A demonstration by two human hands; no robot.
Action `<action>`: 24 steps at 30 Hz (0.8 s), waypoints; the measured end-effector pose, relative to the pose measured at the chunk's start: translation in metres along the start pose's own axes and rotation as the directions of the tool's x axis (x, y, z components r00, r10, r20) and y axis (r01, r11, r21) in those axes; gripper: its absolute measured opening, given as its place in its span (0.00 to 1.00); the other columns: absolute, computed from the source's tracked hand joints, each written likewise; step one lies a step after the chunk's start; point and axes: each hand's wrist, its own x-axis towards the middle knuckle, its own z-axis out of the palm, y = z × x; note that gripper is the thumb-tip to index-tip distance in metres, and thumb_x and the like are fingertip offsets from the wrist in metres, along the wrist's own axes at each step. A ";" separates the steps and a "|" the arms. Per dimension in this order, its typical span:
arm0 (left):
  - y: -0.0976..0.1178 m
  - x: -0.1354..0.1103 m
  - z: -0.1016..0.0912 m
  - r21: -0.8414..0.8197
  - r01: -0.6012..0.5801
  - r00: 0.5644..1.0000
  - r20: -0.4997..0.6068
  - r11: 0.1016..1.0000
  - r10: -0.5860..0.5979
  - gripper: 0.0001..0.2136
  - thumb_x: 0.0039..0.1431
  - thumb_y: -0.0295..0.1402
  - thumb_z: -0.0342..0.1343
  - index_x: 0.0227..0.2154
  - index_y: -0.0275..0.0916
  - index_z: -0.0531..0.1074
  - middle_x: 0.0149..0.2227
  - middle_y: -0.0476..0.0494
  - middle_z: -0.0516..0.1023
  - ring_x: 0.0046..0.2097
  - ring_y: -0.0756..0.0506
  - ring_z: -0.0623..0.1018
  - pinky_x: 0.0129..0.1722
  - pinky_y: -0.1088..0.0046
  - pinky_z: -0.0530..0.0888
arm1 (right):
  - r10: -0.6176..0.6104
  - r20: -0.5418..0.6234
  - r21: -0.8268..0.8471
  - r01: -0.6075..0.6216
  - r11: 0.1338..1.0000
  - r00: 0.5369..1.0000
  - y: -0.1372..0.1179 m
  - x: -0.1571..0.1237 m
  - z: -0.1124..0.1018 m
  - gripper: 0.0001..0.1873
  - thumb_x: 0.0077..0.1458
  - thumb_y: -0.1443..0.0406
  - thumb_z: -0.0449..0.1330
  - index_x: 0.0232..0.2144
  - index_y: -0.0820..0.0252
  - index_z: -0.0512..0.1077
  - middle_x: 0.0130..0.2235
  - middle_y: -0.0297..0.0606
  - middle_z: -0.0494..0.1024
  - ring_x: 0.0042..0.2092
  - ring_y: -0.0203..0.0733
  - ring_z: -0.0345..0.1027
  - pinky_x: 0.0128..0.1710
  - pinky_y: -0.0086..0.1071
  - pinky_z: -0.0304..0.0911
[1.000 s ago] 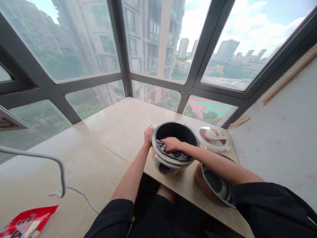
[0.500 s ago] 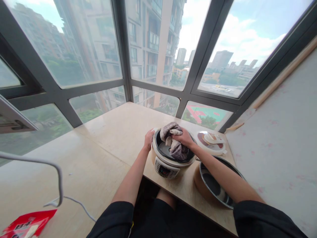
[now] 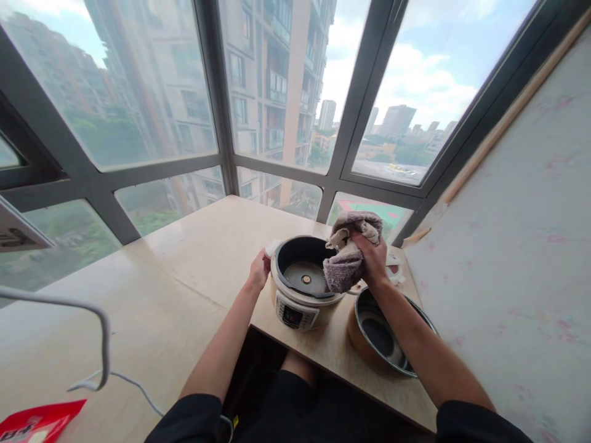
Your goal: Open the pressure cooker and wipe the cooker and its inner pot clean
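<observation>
The cloth [image 3: 344, 271] is bunched, with no clear long axis, in the right hand [image 3: 375, 255], whose fingers clench it by the right rim of the open cooker [image 3: 302, 288] on the counter [image 3: 198, 258]. The cooker's mouth lies left of those fingers; the left hand [image 3: 260, 269] is at its opposite side, grip unclear.

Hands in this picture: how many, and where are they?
2. The left hand is at the left side of the cooker; the right hand grips a towel by the cooker's right rim.
</observation>
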 end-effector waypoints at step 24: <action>0.015 -0.209 0.005 -0.267 -0.178 0.963 -0.246 0.947 0.111 0.16 0.58 0.53 0.58 0.41 0.50 0.80 0.39 0.49 0.84 0.47 0.42 0.82 0.42 0.70 0.80 | -0.172 0.711 -0.265 0.486 0.833 0.682 0.033 -0.169 0.069 0.18 0.52 0.55 0.65 0.44 0.53 0.72 0.42 0.39 0.78 0.44 0.48 0.73 0.44 0.35 0.68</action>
